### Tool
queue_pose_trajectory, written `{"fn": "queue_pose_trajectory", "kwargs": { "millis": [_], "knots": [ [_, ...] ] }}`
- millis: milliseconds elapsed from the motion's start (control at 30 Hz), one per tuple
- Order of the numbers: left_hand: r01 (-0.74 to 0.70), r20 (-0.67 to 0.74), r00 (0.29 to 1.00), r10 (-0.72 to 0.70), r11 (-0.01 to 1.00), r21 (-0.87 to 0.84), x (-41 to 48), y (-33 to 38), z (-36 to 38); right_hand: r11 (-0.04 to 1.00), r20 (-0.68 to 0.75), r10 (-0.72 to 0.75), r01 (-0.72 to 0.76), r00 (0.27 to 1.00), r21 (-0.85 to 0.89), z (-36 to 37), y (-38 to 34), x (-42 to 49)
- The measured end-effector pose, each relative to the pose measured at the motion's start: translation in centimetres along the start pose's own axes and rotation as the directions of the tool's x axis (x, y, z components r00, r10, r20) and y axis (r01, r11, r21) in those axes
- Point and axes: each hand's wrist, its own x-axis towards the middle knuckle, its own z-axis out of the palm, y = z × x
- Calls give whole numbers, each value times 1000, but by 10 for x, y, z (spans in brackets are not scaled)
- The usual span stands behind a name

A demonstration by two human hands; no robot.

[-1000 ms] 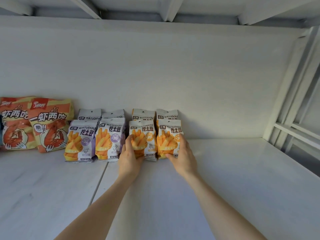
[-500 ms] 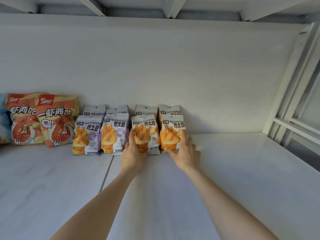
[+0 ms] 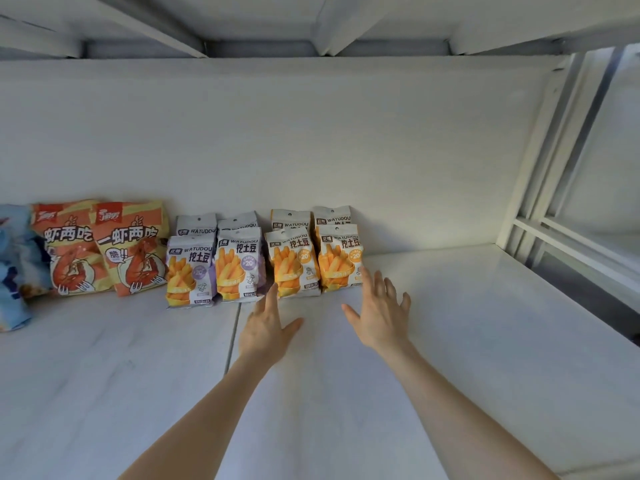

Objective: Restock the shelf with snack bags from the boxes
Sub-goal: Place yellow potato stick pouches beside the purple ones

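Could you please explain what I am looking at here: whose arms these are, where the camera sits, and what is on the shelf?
There is no machine here. A person is restocking a shelf with bare hands. The view comes from a wide-angle camera worn on their head, looking forward and down, so the arms reach in from the bottom edge.

On the white shelf, against the back wall, stand from the left:
- a blue bag, cut off by the picture's edge
- two shrimp snack bags
- purple-label potato-stick bags
- orange-label potato-stick bags

Both potato-stick kinds stand two deep.

The left hand and right hand are just in front of the orange-label bags, with fingers straight and spread. Neither holds anything.
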Motion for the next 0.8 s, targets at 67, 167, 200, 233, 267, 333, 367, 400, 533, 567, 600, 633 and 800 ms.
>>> {"fn": "queue_pose_trajectory", "kwargs": {
  "millis": [67,167,200,233,267,333,367,400,533,567,600,633,800],
  "knots": [
    [-6,35,999,3,997,76,-16,3,-9,1000,5,-9,9,1000,-24,-14,2,-16],
    [-18,50,999,11,990,142,-46,11,-24,998,12,-25,26,1000,-63,-38,5,-40],
    [-14,59,998,4,988,155,-57,14,-29,997,8,-26,27,1000,-77,-46,5,-48],
    [-7,70,998,-5,986,167,-69,18,-34,996,7,-25,25,1000,-88,-54,6,-57],
    [-2,76,997,-12,984,176,-80,22,-37,995,4,-25,25,1000,-99,-60,7,-65],
    [2,69,998,-14,984,179,-102,30,-42,991,-15,-24,22,1000,-129,-70,11,-82],
    [-5,67,998,-8,982,188,-113,35,-44,990,-20,-28,25,999,-139,-76,13,-93],
    [-20,64,998,7,978,206,-123,39,-44,988,-21,-34,31,999,-150,-82,15,-105],
    [-121,21,993,119,959,257,-167,54,-49,981,-31,-26,19,999,-193,-105,21,-159],
    [-148,21,989,148,955,255,-176,57,-52,981,-38,-6,-1,999,-194,-110,21,-174],
    [-182,19,983,184,950,255,-185,58,-54,980,-44,15,-23,999,-195,-116,20,-190],
    [-219,13,975,224,941,257,-193,58,-56,980,-47,36,-45,998,-196,-120,19,-206],
    [-422,22,903,429,877,229,-233,58,-70,956,-77,191,-203,979,-210,-136,9,-289]
  ]
}}
